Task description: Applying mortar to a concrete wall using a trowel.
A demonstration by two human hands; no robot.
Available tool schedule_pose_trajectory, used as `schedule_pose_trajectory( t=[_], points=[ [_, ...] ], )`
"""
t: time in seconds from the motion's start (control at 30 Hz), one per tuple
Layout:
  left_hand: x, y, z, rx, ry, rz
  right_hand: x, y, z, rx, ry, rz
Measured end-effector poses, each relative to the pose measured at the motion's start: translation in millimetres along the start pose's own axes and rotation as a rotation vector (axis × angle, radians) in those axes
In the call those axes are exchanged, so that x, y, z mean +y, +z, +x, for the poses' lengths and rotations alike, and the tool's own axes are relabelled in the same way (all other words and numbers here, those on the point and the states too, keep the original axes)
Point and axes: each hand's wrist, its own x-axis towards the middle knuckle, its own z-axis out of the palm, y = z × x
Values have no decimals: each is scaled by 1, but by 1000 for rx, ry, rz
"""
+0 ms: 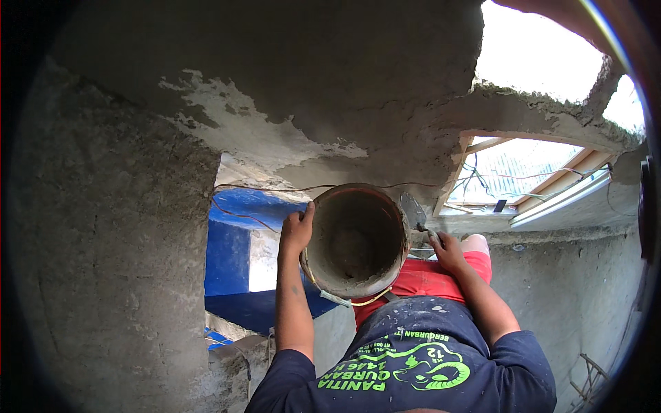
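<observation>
A round, cement-crusted bucket (329, 230) is tilted with its mouth facing me, its inner wall coated in grey residue. My left hand (297, 230) is closed on the left side of its rim. At the bucket's lower edge hangs a wire handle with a pale grip (335, 298). On the other side, my right hand (447, 250) is wrapped round the handle of a trowel. The trowel's grey, mortar-smeared blade (413, 209) points up beside the bucket's right rim. Whatever lies at the dark bottom of the bucket is hard to make out.
Rough grey plastered wall (110, 241) fills the left, with a paler patch (255, 134) above the bucket. Blue panels (228, 258) show through an opening behind my left arm. Loose wires cross a wood-framed opening (523, 168) at right. A small wooden frame (589, 378) stands lower right.
</observation>
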Motion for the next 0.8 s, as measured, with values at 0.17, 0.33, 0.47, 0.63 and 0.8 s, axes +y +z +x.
schedule_pose_trajectory(
  t=[0.17, 0.33, 0.47, 0.63, 0.8],
  points=[
    [-24, -3, -2, -23, -98, -49, -43, -16, 26, 242, -438, -85],
    [-27, -12, -19, -24, -158, -126, -187, -46, 92, 300, -849, -373],
    [-16, -10, -21, -28, -165, -150, -232, -44, 148, 337, -912, -600],
    [-42, 0, -21, 78, -115, -167, -201, -36, 171, 286, -815, -759],
    [-39, -6, -25, -15, -225, -134, -128, -36, 141, 169, -597, -862]
  ],
)
